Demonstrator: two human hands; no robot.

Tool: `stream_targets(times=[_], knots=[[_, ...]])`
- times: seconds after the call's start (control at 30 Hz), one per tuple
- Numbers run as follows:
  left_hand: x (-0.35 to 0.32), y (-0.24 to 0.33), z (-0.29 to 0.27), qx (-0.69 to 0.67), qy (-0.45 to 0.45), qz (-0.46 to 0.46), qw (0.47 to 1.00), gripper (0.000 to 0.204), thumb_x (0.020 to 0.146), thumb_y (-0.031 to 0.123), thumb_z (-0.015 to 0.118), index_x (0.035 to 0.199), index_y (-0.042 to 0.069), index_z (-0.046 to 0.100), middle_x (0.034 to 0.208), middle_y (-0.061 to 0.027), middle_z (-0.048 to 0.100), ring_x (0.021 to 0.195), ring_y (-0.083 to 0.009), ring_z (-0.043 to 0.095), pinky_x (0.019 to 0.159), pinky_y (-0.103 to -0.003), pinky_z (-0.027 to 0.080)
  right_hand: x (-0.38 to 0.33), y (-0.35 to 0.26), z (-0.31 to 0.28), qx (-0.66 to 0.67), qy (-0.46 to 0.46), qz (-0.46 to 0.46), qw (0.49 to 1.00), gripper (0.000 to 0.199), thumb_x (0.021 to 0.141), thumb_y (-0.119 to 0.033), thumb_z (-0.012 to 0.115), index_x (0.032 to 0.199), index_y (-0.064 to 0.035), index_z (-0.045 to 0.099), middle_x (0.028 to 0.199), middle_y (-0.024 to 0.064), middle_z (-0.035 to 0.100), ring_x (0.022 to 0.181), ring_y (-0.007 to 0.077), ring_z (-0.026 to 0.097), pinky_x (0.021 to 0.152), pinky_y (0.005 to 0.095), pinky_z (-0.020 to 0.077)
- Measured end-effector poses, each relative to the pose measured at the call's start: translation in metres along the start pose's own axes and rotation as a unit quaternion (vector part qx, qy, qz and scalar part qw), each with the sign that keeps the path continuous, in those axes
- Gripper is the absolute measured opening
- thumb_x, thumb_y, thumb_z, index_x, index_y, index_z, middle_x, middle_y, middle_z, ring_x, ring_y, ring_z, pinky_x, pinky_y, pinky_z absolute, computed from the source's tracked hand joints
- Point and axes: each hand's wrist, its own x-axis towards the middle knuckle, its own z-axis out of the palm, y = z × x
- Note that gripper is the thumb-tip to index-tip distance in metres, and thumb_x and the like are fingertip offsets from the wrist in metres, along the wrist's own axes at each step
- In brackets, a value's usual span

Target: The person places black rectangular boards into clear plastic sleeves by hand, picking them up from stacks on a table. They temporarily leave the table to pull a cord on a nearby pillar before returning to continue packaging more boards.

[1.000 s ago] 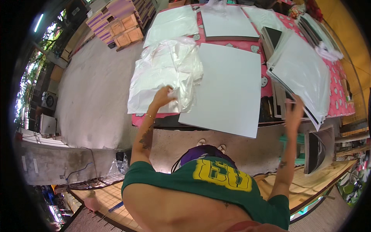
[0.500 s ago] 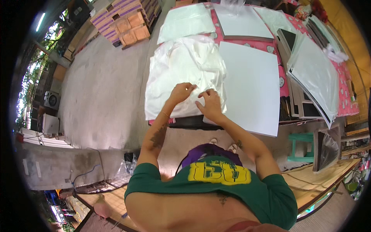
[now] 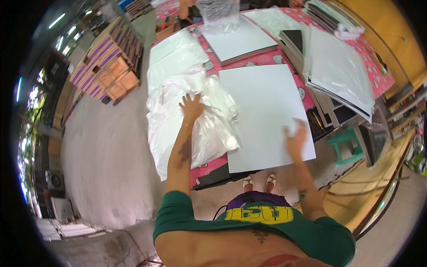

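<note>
My left hand (image 3: 192, 107) lies with spread fingers on a crumpled pile of clear plastic sheets or bags (image 3: 214, 129) at the left of the table. Right of the pile, a large white board (image 3: 262, 107) lies flat, its near edge reaching the table's front. Over the board's right side is my right hand (image 3: 295, 140), blurred by motion, thumb and fingers apart and nothing visible between them. Whether it touches the board I cannot tell.
A pink patterned cloth (image 3: 212, 165) covers the table. Behind the board sits a stack of white boards (image 3: 242, 40); plastic-wrapped panels (image 3: 338, 66) lie right. A green stool (image 3: 346, 147) stands by the table's right front. Stacked boxes (image 3: 104, 62) stand on the floor, far left.
My hands have parted: the left moved left onto the plastic, the right moved right over the board. The plastic is rumpled and shifted, its near right corner pulled up. The view has turned.
</note>
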Motion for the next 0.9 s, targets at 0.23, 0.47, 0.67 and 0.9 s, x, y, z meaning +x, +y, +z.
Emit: stream_targets(times=[0.23, 0.47, 0.67, 0.9], knots=[[-0.126, 0.123, -0.052, -0.304, 0.165, 0.039, 0.938, 0.033, 0.080, 0.011, 0.062, 0.112, 0.005, 0.058, 0.108, -0.0190, 0.054, 0.104, -0.0347, 0.049, 0.091, -0.042, 0.039, -0.004, 0.113, -0.091, 0.141, -0.204, 0.406, 0.880, 0.076, 0.078, -0.067, 0.056, 0.090, 0.0081, 0.063, 0.078, 0.0128, 0.062, 0.078, 0.0220, 0.061, 0.072, 0.0361, 0.0503], [-0.168, 0.092, -0.065, -0.286, 0.232, 0.010, 0.930, 0.024, 0.086, 0.011, 0.057, 0.107, 0.000, 0.060, 0.102, -0.0186, 0.058, 0.099, -0.0343, 0.053, 0.087, -0.043, 0.042, -0.029, 0.153, -0.112, 0.158, -0.156, 0.333, 0.916, 0.068, 0.084, -0.060, 0.054, 0.091, 0.0065, 0.063, 0.076, 0.0080, 0.060, 0.067, 0.0155, 0.057, 0.057, 0.0286, 0.0440], [-0.105, 0.058, -0.033, -0.128, 0.197, 0.023, 0.972, 0.029, 0.089, 0.024, 0.054, 0.105, 0.001, 0.061, 0.101, -0.0186, 0.061, 0.097, -0.0368, 0.056, 0.083, -0.044, 0.045, -0.048, 0.166, -0.157, 0.185, -0.198, 0.366, 0.890, 0.062, 0.087, -0.057, 0.053, 0.098, 0.0035, 0.063, 0.075, 0.0029, 0.061, 0.059, 0.0106, 0.055, 0.047, 0.0232, 0.0408], [-0.095, 0.054, -0.037, -0.255, -0.080, 0.109, 0.957, 0.032, 0.089, 0.030, 0.053, 0.083, 0.001, 0.064, 0.088, -0.0218, 0.064, 0.084, -0.0395, 0.060, 0.074, -0.045, 0.047, -0.048, 0.154, -0.158, 0.091, -0.204, 0.370, 0.902, 0.074, 0.084, -0.063, 0.051, 0.114, 0.0055, 0.056, 0.102, 0.0122, 0.061, 0.089, 0.0185, 0.058, 0.064, 0.0353, 0.0493]])
